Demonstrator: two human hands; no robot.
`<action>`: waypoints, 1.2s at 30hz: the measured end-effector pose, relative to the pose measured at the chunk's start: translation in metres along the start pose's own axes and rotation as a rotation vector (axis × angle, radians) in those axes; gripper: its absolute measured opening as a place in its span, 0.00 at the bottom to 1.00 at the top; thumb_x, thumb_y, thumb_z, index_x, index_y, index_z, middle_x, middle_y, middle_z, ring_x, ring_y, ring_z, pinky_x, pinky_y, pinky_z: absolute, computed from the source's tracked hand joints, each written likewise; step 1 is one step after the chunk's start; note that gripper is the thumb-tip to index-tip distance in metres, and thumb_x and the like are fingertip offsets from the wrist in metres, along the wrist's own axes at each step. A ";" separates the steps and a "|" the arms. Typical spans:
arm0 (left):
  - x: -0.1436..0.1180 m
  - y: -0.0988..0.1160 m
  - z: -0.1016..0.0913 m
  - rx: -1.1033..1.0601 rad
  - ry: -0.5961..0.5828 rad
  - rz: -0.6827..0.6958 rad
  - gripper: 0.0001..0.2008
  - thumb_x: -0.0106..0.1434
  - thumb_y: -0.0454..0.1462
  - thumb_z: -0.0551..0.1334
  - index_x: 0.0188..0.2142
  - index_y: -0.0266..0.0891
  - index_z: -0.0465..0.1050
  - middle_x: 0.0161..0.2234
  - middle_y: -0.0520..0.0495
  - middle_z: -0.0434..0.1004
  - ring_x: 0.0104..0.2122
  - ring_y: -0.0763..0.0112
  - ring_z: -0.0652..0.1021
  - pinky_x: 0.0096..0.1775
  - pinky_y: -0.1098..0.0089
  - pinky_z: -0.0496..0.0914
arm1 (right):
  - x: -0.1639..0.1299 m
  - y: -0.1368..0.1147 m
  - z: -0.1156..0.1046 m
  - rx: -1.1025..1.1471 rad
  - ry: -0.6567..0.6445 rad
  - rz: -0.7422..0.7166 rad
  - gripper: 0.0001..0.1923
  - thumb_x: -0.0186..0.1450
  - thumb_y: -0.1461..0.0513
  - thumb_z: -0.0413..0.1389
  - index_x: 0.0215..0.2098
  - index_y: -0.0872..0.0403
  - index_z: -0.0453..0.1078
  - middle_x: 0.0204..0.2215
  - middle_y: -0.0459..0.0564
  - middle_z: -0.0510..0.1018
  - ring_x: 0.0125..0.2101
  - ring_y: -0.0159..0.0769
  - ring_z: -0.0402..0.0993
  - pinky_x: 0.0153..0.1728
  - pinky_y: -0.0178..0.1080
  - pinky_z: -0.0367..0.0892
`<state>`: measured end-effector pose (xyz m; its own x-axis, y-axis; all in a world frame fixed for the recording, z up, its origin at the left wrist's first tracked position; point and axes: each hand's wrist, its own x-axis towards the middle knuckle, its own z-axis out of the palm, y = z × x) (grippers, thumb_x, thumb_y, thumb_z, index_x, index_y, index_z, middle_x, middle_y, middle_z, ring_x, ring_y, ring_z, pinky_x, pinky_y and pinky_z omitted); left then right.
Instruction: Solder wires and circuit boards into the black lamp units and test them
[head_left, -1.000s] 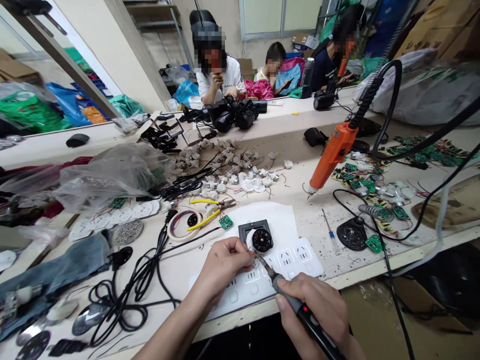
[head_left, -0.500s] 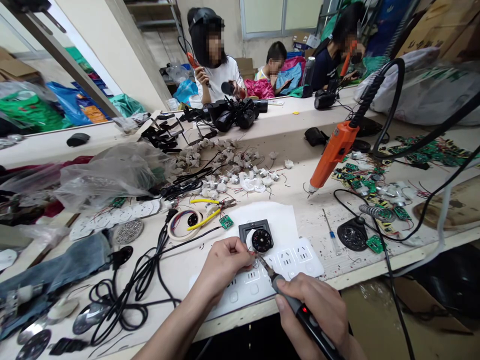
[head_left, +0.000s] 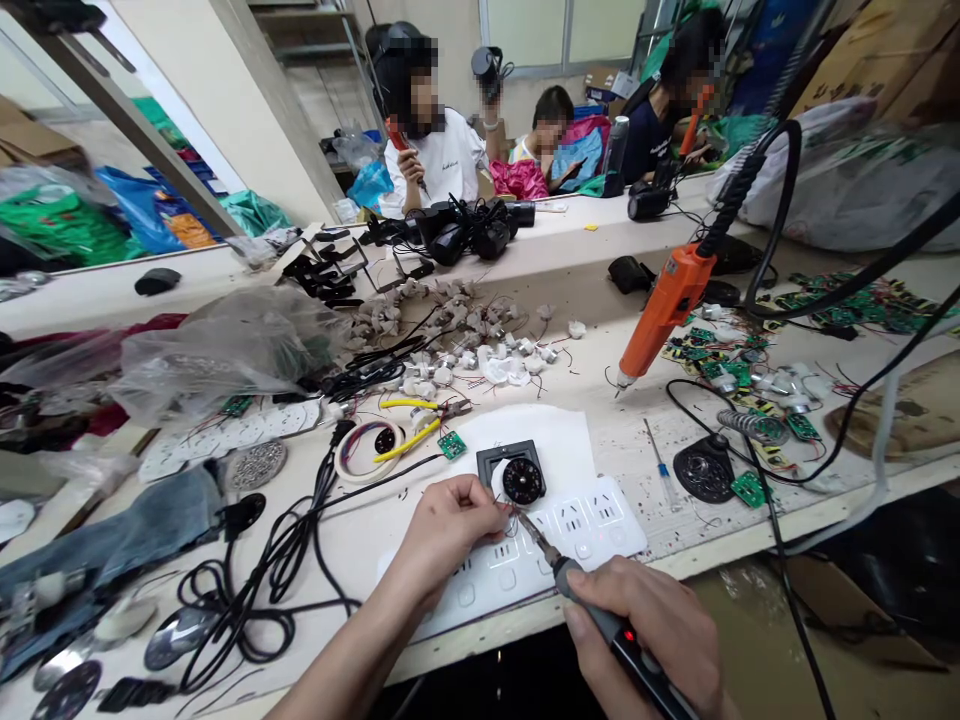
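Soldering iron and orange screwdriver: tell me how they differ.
The soldering iron is slim and dark, gripped in the right hand; the orange screwdriver is thicker, bright orange, and no hand is on it. The iron's tip meets the small part pinched by the left hand; the screwdriver's tip hangs above the bench, held up by a black cable. Both point down-left.

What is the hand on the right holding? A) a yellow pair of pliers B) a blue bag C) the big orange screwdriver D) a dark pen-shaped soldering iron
D: the right hand grips a dark soldering iron whose tip points at the small round black part beside the left hand; the yellow pliers lie on the table, and the orange screwdriver hangs untouched.
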<state>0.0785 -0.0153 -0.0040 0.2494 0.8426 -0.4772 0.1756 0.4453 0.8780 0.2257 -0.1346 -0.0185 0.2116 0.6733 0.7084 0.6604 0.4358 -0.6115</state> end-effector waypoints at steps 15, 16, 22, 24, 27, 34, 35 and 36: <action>-0.002 -0.001 0.000 0.040 -0.009 0.047 0.12 0.45 0.38 0.67 0.17 0.40 0.63 0.16 0.54 0.72 0.22 0.74 0.71 0.29 0.74 0.63 | 0.003 0.002 -0.009 0.003 -0.055 -0.020 0.07 0.64 0.69 0.56 0.40 0.55 0.71 0.24 0.45 0.75 0.23 0.31 0.73 0.28 0.35 0.70; -0.003 -0.001 0.000 0.047 -0.008 0.053 0.13 0.45 0.39 0.67 0.17 0.40 0.63 0.16 0.54 0.73 0.22 0.74 0.71 0.29 0.74 0.63 | 0.004 0.002 -0.010 0.001 -0.072 -0.038 0.08 0.63 0.69 0.56 0.40 0.56 0.71 0.24 0.45 0.75 0.24 0.31 0.73 0.28 0.35 0.70; -0.004 0.001 -0.006 0.090 -0.048 0.043 0.14 0.47 0.42 0.69 0.20 0.40 0.65 0.19 0.53 0.74 0.23 0.73 0.72 0.30 0.74 0.64 | 0.005 0.003 -0.014 0.011 -0.119 -0.044 0.09 0.63 0.70 0.56 0.41 0.56 0.71 0.25 0.45 0.76 0.25 0.30 0.74 0.29 0.34 0.71; -0.005 0.004 -0.009 0.103 -0.071 0.030 0.12 0.47 0.41 0.68 0.21 0.40 0.66 0.22 0.52 0.76 0.25 0.72 0.73 0.31 0.73 0.65 | 0.004 0.002 -0.014 0.001 -0.111 -0.045 0.08 0.63 0.69 0.56 0.41 0.55 0.71 0.26 0.45 0.77 0.25 0.31 0.75 0.30 0.35 0.72; -0.009 0.008 -0.013 0.150 -0.095 0.030 0.10 0.48 0.42 0.67 0.23 0.39 0.69 0.26 0.49 0.78 0.30 0.69 0.75 0.34 0.71 0.66 | 0.004 0.001 -0.015 0.009 -0.118 -0.039 0.09 0.63 0.70 0.56 0.41 0.55 0.71 0.26 0.45 0.77 0.25 0.31 0.75 0.29 0.35 0.71; -0.016 0.014 -0.020 0.330 -0.132 0.026 0.15 0.52 0.47 0.64 0.31 0.37 0.76 0.25 0.50 0.74 0.26 0.70 0.70 0.31 0.70 0.62 | 0.000 -0.002 -0.011 0.061 -0.085 -0.030 0.09 0.62 0.70 0.55 0.40 0.55 0.70 0.24 0.45 0.76 0.22 0.31 0.72 0.26 0.35 0.70; -0.017 0.014 -0.022 0.380 -0.139 0.031 0.17 0.52 0.48 0.64 0.33 0.37 0.77 0.26 0.50 0.74 0.27 0.70 0.70 0.30 0.70 0.62 | 0.000 -0.002 -0.011 0.060 -0.066 -0.023 0.09 0.62 0.70 0.55 0.40 0.55 0.71 0.24 0.45 0.75 0.22 0.31 0.71 0.26 0.35 0.70; -0.017 0.015 -0.024 0.427 -0.145 0.050 0.18 0.53 0.49 0.63 0.35 0.37 0.78 0.28 0.48 0.76 0.28 0.68 0.71 0.30 0.70 0.62 | -0.001 -0.002 -0.011 0.055 -0.055 -0.018 0.08 0.62 0.70 0.55 0.39 0.55 0.71 0.24 0.45 0.75 0.22 0.31 0.71 0.26 0.35 0.70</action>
<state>0.0537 -0.0160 0.0180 0.3931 0.7951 -0.4619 0.5298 0.2147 0.8205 0.2317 -0.1425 -0.0140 0.1591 0.6961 0.7001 0.6227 0.4795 -0.6183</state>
